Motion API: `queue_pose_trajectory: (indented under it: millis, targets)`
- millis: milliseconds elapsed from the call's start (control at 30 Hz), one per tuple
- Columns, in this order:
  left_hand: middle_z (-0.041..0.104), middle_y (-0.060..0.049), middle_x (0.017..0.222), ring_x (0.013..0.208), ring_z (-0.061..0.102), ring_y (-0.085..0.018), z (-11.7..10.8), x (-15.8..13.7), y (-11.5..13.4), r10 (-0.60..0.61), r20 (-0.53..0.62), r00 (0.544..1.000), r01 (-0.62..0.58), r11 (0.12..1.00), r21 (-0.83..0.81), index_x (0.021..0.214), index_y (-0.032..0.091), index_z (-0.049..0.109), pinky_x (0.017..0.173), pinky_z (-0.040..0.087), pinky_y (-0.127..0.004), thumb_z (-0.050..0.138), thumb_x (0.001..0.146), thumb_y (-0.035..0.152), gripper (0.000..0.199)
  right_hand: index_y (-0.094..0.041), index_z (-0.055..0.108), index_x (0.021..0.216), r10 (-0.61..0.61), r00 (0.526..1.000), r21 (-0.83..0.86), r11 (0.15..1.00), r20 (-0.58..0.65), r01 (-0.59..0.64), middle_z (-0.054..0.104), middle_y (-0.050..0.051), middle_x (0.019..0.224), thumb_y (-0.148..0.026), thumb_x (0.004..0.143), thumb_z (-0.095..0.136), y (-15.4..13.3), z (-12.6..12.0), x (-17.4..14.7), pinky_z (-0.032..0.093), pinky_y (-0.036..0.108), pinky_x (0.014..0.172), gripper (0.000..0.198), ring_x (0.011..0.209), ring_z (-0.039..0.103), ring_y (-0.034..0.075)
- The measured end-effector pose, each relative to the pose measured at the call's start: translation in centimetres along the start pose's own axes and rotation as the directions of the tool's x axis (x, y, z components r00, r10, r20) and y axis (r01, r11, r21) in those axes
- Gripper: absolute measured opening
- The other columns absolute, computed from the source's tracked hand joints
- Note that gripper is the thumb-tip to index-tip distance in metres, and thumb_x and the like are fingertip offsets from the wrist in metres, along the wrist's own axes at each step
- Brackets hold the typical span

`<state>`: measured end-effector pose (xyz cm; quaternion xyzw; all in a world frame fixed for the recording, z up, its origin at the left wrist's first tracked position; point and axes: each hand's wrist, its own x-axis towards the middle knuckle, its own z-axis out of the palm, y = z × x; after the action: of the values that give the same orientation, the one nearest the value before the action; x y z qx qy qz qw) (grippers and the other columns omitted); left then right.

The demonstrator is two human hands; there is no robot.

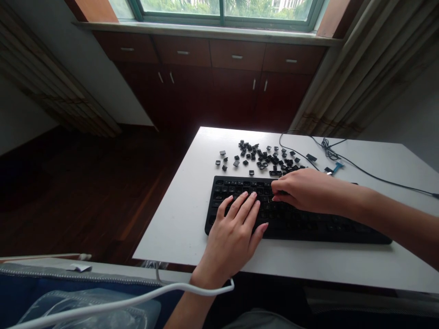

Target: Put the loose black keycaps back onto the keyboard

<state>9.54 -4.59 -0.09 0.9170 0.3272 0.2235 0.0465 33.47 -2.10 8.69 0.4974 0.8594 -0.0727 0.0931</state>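
A black computer keyboard [284,224] lies on the white table, several of its key positions showing bare without caps. My left hand [235,228] rests on the keyboard's left part, palm down, with fingers stretched out and slightly spread. Above the keys just right of it, my right hand [298,189] has its thumb and fingers pinched together against the upper rows. Whatever sits between those fingertips is too small to make out. Behind the keyboard, loose black keycaps [264,157] lie scattered, some upside down; my right hand hides a few of them.
A small blue tool [338,167] lies on the white table [178,205] at the back right, near a coiled black cable [329,148]. A white cable [137,299] crosses in front of my left forearm. Dark red cabinets [206,91] stand beyond the table.
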Motion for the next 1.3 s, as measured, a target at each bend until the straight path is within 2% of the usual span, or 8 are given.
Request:
queue_pose_trajectory:
  millis: [100, 267, 567, 733, 967, 1067, 1167, 1300]
  targets:
    - [0.044, -0.006, 0.155, 0.144, 0.041, -0.027, 0.0, 0.0, 0.0, -0.002, 0.002, 1.000, 0.002, 1.000, 0.000, 0.146, 0.020, 0.048, 0.119, 0.028, -0.050, 0.049, 0.101, 0.038, 0.049, -0.020, 0.061, 0.088, -0.055, 0.998, -0.042, 0.998, -0.014, 0.054, 0.070, 0.004, 0.077, -0.031, 0.099, 0.052, 0.0, -0.4, 0.1, 0.027, 0.026, 0.055, 0.018, 0.070, 0.065, 0.018]
    - [0.044, -0.006, 0.155, 0.144, 0.040, -0.027, 0.0, 0.0, 0.1, -0.004, 0.006, 1.000, 0.004, 1.000, -0.001, 0.146, 0.020, 0.048, 0.119, 0.028, -0.050, 0.049, 0.100, 0.038, 0.049, -0.020, 0.062, 0.089, -0.058, 0.998, -0.052, 0.997, -0.020, 0.057, 0.070, 0.004, 0.080, -0.031, 0.099, 0.052, 0.1, -0.7, 0.2, 0.028, 0.026, 0.055, 0.018, 0.072, 0.066, 0.018]
    - [0.043, -0.005, 0.156, 0.144, 0.040, -0.027, 0.0, -0.1, 0.0, -0.004, 0.005, 1.000, 0.004, 1.000, -0.002, 0.146, 0.020, 0.047, 0.119, 0.028, -0.050, 0.049, 0.100, 0.038, 0.049, -0.023, 0.068, 0.091, -0.029, 0.998, -0.089, 0.995, 0.057, 0.034, 0.070, 0.003, 0.075, -0.034, 0.095, 0.057, 0.2, -1.1, 1.2, 0.023, 0.028, 0.053, 0.016, 0.063, 0.064, 0.019]
    - [0.043, -0.005, 0.156, 0.144, 0.040, -0.027, 0.1, 0.0, 0.0, -0.001, 0.005, 1.000, 0.001, 1.000, 0.001, 0.146, 0.020, 0.048, 0.119, 0.028, -0.050, 0.048, 0.101, 0.038, 0.049, -0.023, 0.068, 0.090, -0.026, 0.997, -0.091, 0.995, 0.067, 0.032, 0.070, 0.003, 0.075, -0.034, 0.094, 0.059, 0.0, -1.3, 1.6, 0.025, 0.027, 0.054, 0.015, 0.061, 0.062, 0.018]
    - [0.046, -0.008, 0.154, 0.142, 0.042, -0.028, 0.0, 0.0, -0.1, 0.015, -0.017, 1.000, -0.015, 1.000, -0.009, 0.144, 0.019, 0.050, 0.118, 0.031, -0.051, 0.051, 0.099, 0.036, 0.048, -0.025, 0.072, 0.090, -0.051, 0.988, -0.073, 0.995, 0.146, 0.062, 0.067, 0.001, 0.067, -0.038, 0.092, 0.062, 0.1, -2.1, 2.7, 0.025, 0.027, 0.050, 0.017, 0.056, 0.060, 0.016]
    - [0.047, -0.010, 0.153, 0.141, 0.044, -0.028, 0.1, 0.2, 0.1, 0.000, -0.027, 1.000, -0.001, 1.000, -0.015, 0.141, 0.017, 0.052, 0.118, 0.034, -0.050, 0.051, 0.099, 0.035, 0.046, -0.021, 0.071, 0.088, -0.081, 0.987, -0.103, 0.990, 0.137, 0.095, 0.067, 0.003, 0.069, -0.032, 0.090, 0.064, -0.4, -2.4, 3.2, 0.027, 0.027, 0.052, 0.013, 0.058, 0.060, 0.017]
    - [0.047, -0.014, 0.152, 0.144, 0.040, -0.028, 0.4, 0.9, 0.5, -0.068, -0.026, 0.997, 0.068, 0.998, -0.012, 0.138, 0.011, 0.053, 0.121, 0.033, -0.050, 0.047, 0.100, 0.031, 0.043, -0.017, 0.070, 0.086, -0.146, 0.981, -0.128, 0.978, 0.129, 0.163, 0.068, 0.006, 0.073, -0.025, 0.090, 0.062, -1.0, -2.5, 3.5, 0.030, 0.029, 0.056, 0.012, 0.066, 0.062, 0.019]
    - [0.038, -0.017, 0.157, 0.151, 0.028, -0.028, 0.8, 2.3, 1.3, -0.102, 0.001, 0.995, 0.102, 0.993, -0.060, 0.148, 0.007, 0.038, 0.124, 0.027, -0.051, 0.044, 0.098, 0.024, 0.052, -0.014, 0.068, 0.089, -0.252, 0.959, -0.119, 0.956, 0.130, 0.267, 0.070, 0.008, 0.079, -0.014, 0.091, 0.055, -1.1, -2.4, 3.5, 0.034, 0.029, 0.061, 0.013, 0.073, 0.062, 0.019]
